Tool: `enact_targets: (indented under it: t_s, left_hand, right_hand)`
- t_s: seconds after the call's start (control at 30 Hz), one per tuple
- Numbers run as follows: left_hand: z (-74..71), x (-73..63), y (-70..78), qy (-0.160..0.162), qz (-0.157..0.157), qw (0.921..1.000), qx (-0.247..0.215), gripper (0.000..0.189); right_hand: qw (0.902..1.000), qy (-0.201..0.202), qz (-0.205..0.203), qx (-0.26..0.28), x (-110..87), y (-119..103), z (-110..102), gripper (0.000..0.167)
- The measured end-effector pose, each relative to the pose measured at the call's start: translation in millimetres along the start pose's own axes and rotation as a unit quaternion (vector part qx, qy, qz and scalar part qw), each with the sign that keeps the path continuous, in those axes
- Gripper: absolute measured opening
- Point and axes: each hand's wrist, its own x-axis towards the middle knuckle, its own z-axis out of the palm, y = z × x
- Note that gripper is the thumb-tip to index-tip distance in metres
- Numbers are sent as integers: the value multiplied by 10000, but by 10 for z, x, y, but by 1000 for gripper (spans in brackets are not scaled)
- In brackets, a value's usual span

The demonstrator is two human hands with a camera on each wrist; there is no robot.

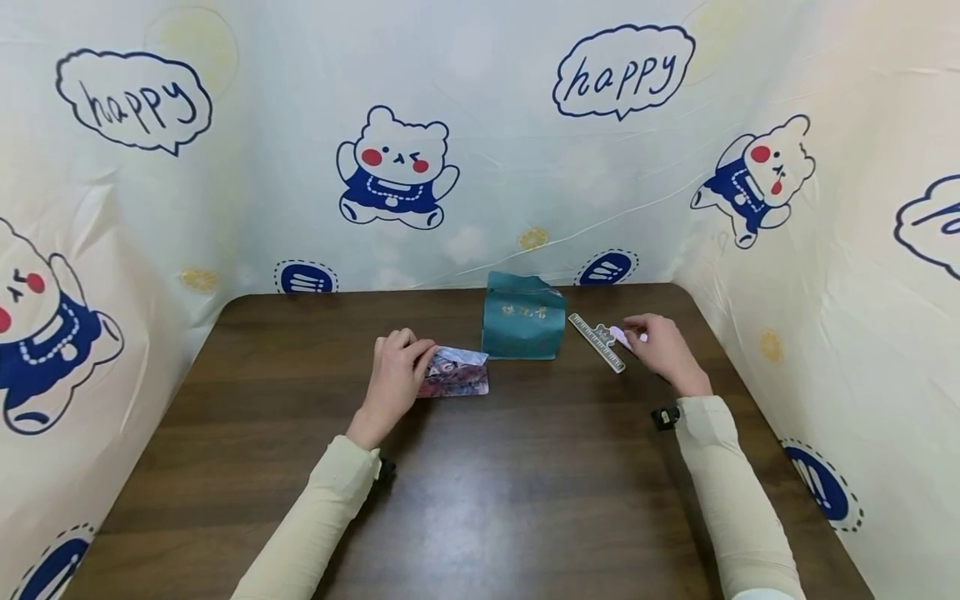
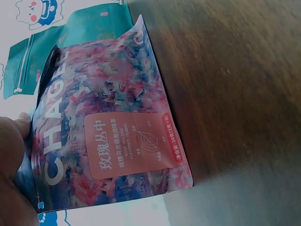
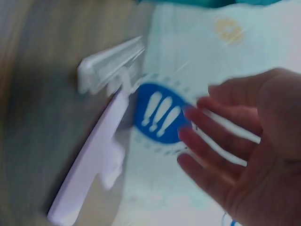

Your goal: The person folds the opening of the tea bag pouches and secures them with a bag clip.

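Note:
My left hand (image 1: 395,372) pinches the top edge of a pink and blue patterned tea bag pouch (image 2: 108,89) that stands on the table. Its front reads "CHAGE" above a pink label, and the top is folded over in the head view. On the right, my right hand (image 1: 662,346) hovers beside a light purple sealing clip (image 3: 87,162), fingers loosely bent and holding nothing in the right wrist view. Next to that clip lies a clear sealing clip (image 1: 597,343) with ruler-like markings. The right wrist view is blurred.
A teal pouch (image 1: 523,321) with small gold characters stands at the back middle, between the patterned pouch and the clips. The brown wooden table (image 1: 480,500) is bordered by a pale curtain (image 1: 510,150) printed with bears and "happy" bubbles.

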Motion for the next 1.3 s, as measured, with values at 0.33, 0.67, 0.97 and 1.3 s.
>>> enact_targets:
  t_s: [0.33, 0.67, 0.97, 1.3]
  left_hand:
    - [-13, -20, -4, -99, -44, 9999, -10, 15]
    - [-7, -40, 5, -161, -166, 9997, -110, 14]
    - [15, -36, 2, -63, 42, 10000, -63, 14]
    - [14, -48, -9, 15, 57, 10000, -60, 14]
  right_hand:
    - [9927, -495, 917, -607, 156, 473, 76, 51]
    - [9847, -750, 1407, -706, 212, 589, 155, 22]
    - [9895, -293, 1403, -198, 175, 532, 123, 29]
    - [9930, 269, 1128, 216, -44, 351, -76, 31]
